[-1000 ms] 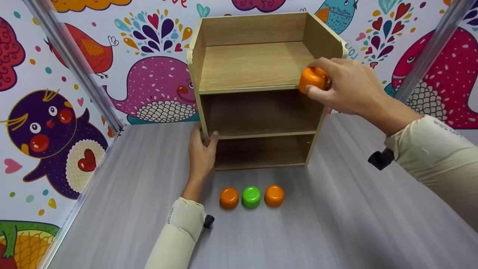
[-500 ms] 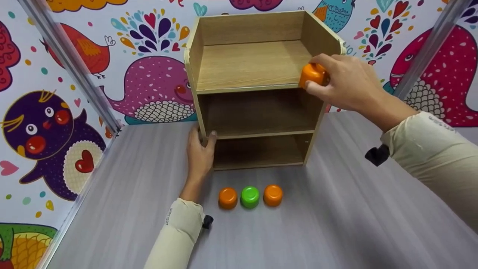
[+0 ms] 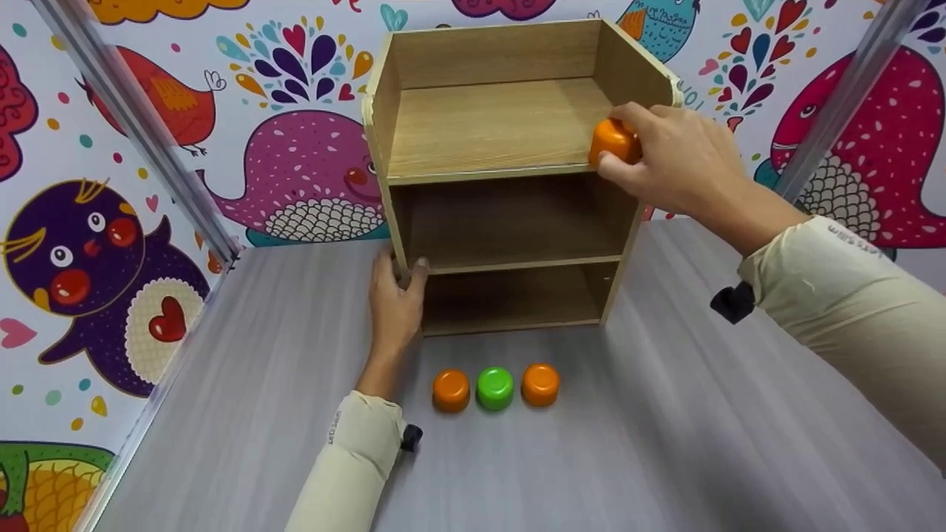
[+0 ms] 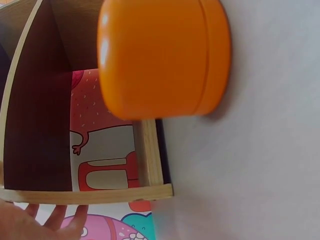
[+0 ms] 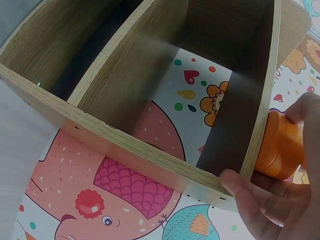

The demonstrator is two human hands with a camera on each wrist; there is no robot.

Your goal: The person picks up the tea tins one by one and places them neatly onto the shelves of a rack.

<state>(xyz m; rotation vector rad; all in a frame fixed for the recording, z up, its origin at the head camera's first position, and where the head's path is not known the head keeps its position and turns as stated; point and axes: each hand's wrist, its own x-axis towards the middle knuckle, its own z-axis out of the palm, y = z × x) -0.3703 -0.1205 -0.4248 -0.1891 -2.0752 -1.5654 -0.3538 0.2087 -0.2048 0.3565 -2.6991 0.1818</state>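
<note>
A small wooden shelf unit (image 3: 510,174) with an open top tray and lower compartments stands on the grey surface. My right hand (image 3: 676,159) holds a short round orange cup (image 3: 613,140) at the right front corner of the top board. In the right wrist view, that cup (image 5: 281,145) is right against the board, and my fingers (image 5: 250,195) reach the side panel's edge. My left hand (image 3: 397,299) grips the left side panel low down, thumb in front, other fingers partly hidden behind. In front stand an orange cup (image 3: 451,390), a green cup (image 3: 495,389) and another orange cup (image 3: 540,384), bases up.
Patterned wall panels (image 3: 310,148) with cartoon animals rise behind and beside the shelf unit. Metal posts (image 3: 140,133) stand at the corners. The grey tabletop (image 3: 650,443) extends around the cups and the shelf unit.
My right hand has moved slightly left and upward with the orange cup, bringing it over the front edge of the top board. The left hand keeps its grip; the cups in front stay put.
</note>
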